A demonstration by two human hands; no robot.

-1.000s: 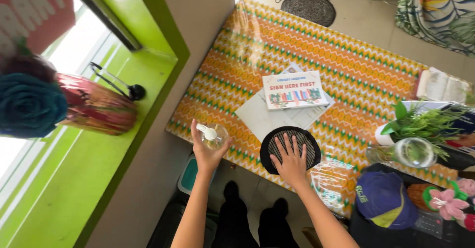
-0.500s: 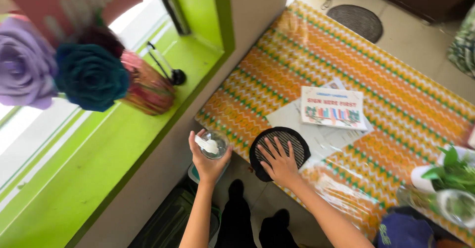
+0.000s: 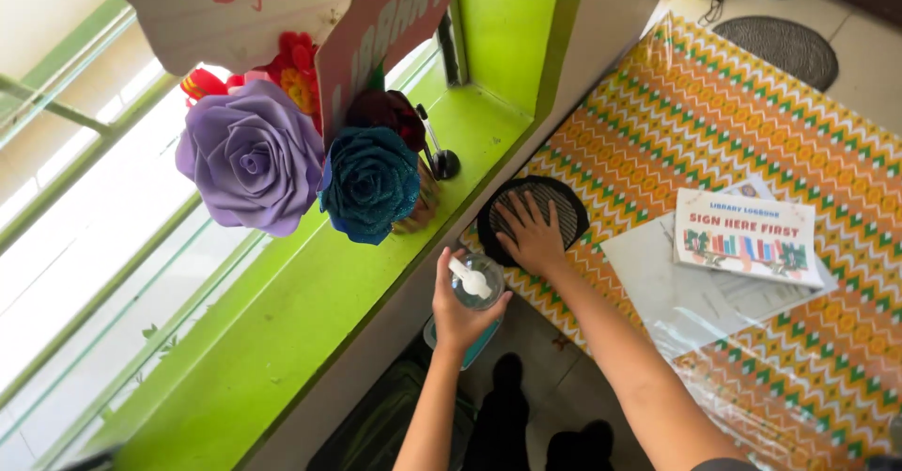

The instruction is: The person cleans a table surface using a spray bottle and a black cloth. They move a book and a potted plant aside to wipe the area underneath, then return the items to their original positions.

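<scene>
My left hand [image 3: 460, 313] grips a small clear pump bottle [image 3: 474, 283] with a white nozzle, held over the gap between the green sill and the table. My right hand [image 3: 532, 234] lies flat, fingers spread, on a round black woven mat [image 3: 569, 206] at the table's near-left corner. The table [image 3: 714, 114] is covered with a zigzag-patterned orange, green and yellow cloth under clear plastic.
A printed card [image 3: 748, 236] rests on a pale sheet [image 3: 676, 293] to the right. Another round dark mat [image 3: 778, 46] lies at the far edge. Paper flowers, purple [image 3: 250, 156] and teal [image 3: 370, 183], stand on the green window sill [image 3: 310, 321].
My right hand has slid the black mat from the middle of the near edge to the table's corner by the sill. The view swung left toward the window. The bottle stays in my left hand.
</scene>
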